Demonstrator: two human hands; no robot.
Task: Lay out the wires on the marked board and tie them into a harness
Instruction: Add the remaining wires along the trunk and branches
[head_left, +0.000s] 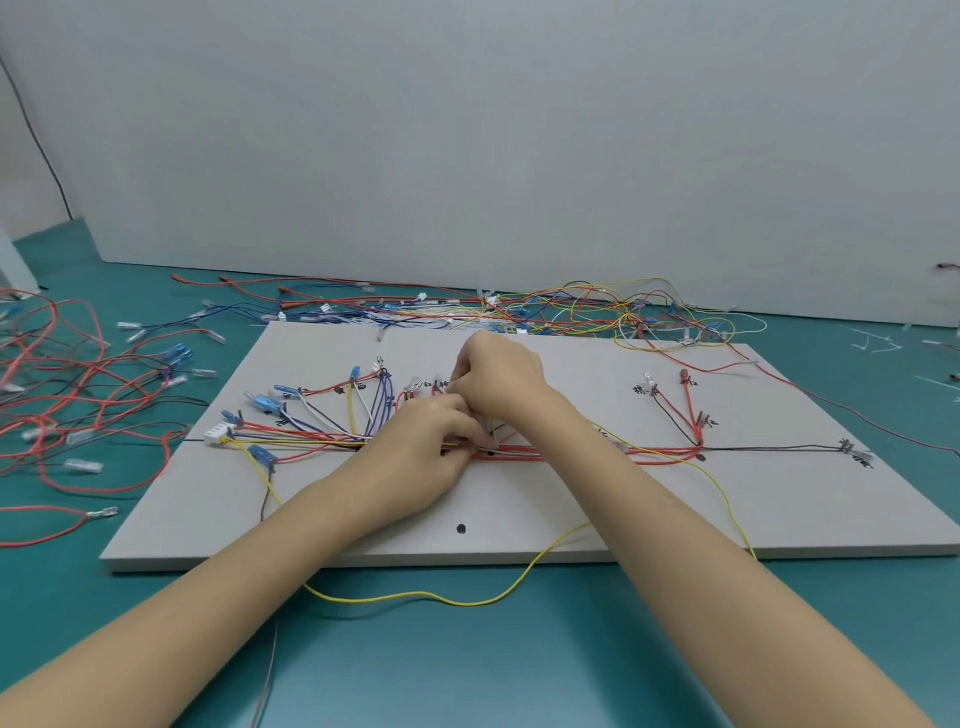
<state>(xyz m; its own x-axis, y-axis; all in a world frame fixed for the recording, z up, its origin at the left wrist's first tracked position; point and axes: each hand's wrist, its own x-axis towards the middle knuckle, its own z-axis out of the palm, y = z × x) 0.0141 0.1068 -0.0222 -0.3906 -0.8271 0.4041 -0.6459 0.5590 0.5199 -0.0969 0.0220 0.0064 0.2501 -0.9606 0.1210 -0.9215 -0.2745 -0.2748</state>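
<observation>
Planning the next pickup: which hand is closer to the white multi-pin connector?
Left. The left hand sits just right of the white connector; the right hand is farther right.

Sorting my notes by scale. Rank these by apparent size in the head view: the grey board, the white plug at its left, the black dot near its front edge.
1. grey board
2. white plug
3. black dot

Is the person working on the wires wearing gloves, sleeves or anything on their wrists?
No. The left hand and right hand are both bare, with no gloves, rings or watch visible. Both forearms are uncovered down to the frame's bottom edge, so no sleeves show.
</observation>
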